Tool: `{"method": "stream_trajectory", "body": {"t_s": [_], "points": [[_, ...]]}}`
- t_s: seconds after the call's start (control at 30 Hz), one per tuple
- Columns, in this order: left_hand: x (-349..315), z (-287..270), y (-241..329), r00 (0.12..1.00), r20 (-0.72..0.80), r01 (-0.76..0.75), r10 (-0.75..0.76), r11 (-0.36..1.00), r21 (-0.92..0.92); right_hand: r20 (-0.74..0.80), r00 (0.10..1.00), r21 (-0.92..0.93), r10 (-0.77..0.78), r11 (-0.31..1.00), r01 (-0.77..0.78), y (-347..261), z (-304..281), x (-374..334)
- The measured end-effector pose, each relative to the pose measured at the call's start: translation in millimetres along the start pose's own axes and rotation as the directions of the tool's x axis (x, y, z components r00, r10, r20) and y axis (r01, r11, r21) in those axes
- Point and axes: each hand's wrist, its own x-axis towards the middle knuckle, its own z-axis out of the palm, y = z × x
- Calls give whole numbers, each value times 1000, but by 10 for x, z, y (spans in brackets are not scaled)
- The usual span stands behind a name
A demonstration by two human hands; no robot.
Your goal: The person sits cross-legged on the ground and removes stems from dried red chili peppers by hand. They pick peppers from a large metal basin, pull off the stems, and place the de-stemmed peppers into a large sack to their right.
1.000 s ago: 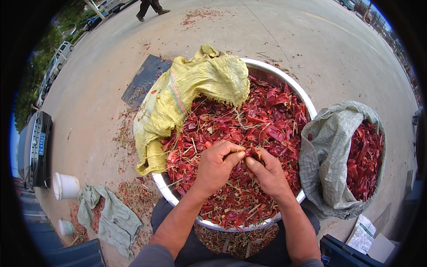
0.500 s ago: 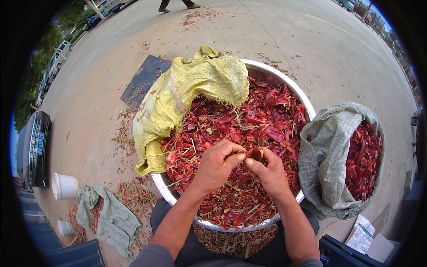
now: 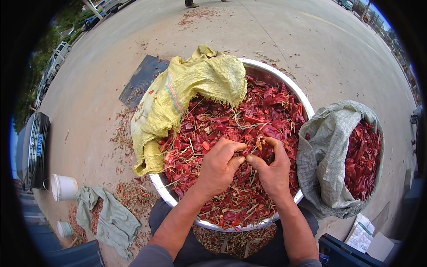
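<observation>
My left hand [image 3: 219, 167] and my right hand [image 3: 274, 171] meet over a wide metal basin [image 3: 160, 190] heaped with broken dried red chili peppers [image 3: 218, 120] and straw-coloured stems. Both hands are curled, thumb tips almost touching. The left index finger and thumb point towards the right hand. The right index finger bends above its thumb, beside a light brownish-red scrap. Whatever the fingertips hold is too small to make out. A yellow woven sack [image 3: 180, 93] drapes over the basin's far left rim.
Against the basin's right side stands a grey-green woven sack [image 3: 322, 155] full of dried chili pieces. To the left are a white bucket [image 3: 64, 188], a crumpled pale green sack [image 3: 115, 224] and a parked dark car [image 3: 35, 149]. A flat dark sheet [image 3: 141, 80] lies beyond the basin.
The dark red chili piece between my fingertips no longer shows there. My right index finger has lifted away from its thumb. Far off, a walking person's legs have shifted right and farther away.
</observation>
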Motion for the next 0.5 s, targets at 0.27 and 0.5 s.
{"method": "stream_trajectory", "body": {"t_s": [0.27,0.5], "points": [[-8,11,-66,998,35,-54,55,998,-8,503,787,563,356,556,-611,-82,-86,45],[6,18,2,963,47,268,-265,957,-107,352,876,380,329,805,-456,-31,-40,16]]}}
